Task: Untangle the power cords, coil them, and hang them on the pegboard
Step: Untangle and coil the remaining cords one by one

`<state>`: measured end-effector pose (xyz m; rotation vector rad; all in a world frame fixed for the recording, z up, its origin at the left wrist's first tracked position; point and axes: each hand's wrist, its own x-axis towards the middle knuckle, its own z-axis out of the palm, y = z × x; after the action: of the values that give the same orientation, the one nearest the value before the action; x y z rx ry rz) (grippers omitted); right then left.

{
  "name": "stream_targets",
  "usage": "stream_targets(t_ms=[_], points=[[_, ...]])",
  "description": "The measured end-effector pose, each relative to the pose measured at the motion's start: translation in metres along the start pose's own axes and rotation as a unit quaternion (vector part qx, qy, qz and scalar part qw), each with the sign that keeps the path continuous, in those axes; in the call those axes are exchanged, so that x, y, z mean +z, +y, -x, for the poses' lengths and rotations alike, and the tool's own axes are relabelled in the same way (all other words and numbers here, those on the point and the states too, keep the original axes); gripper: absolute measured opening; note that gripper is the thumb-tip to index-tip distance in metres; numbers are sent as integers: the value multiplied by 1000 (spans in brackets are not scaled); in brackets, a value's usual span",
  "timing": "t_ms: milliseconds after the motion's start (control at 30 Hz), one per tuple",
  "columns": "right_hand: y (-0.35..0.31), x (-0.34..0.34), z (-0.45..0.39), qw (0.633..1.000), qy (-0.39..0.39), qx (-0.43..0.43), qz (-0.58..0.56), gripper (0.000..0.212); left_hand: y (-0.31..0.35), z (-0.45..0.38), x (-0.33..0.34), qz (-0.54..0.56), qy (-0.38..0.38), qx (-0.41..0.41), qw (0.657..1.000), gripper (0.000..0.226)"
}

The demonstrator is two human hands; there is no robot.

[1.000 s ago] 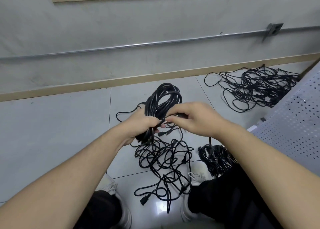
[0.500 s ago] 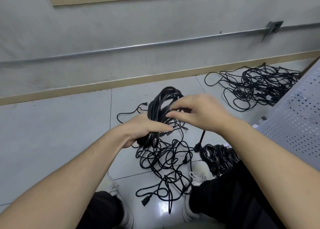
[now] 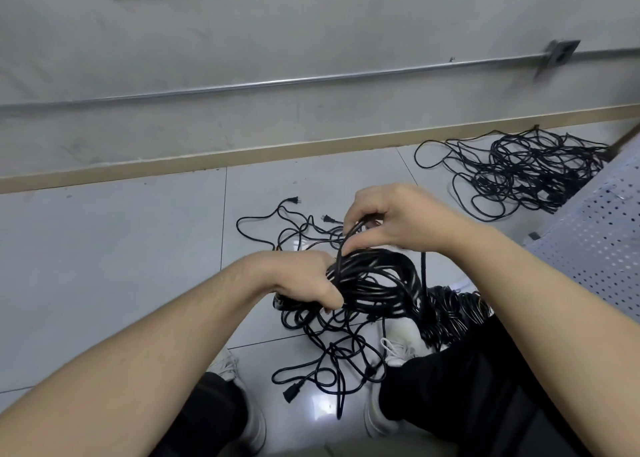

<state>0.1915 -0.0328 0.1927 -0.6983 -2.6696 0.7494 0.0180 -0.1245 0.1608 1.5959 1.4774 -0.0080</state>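
My left hand [image 3: 298, 280] grips a thick coil of black power cord [image 3: 377, 283] at its left side, the loops lying roughly level in front of me. Just above it, my right hand [image 3: 394, 217] pinches a strand of the same cord and holds it over the coil. Loose tangled cord [image 3: 332, 356] hangs from the coil to the floor between my feet, ending in a black plug [image 3: 291, 392]. More loose strands with two plugs [image 3: 294, 200] lie on the tiles behind my hands.
A second tangle of black cords [image 3: 526, 169] lies at the back right by the baseboard. A coiled bundle [image 3: 450, 311] rests by my right leg. The white pegboard [image 3: 595, 242] leans at the right edge. A wall with a metal conduit runs across the back.
The coil has swung down from upright to nearly level, and my left hand dropped with it. My right hand rose, pulling a strand up over the coil. Floor plugs behind are now uncovered.
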Motion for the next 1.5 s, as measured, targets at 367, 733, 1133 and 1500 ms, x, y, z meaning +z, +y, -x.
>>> stream_targets(t_ms=[367,733,1133,1500], points=[[31,2,2,933,7,192,-304,12,6,12,-15,166,47,127,977,18],[36,33,-1,966,-136,204,-87,40,-14,6,-20,379,247,16,892,40],[7,19,6,984,-96,40,144,39,-52,-13,-36,315,391,-65,863,47],[-8,21,7,982,-83,-50,165,28,-31,-14,-26,19,391,-145,909,51]])
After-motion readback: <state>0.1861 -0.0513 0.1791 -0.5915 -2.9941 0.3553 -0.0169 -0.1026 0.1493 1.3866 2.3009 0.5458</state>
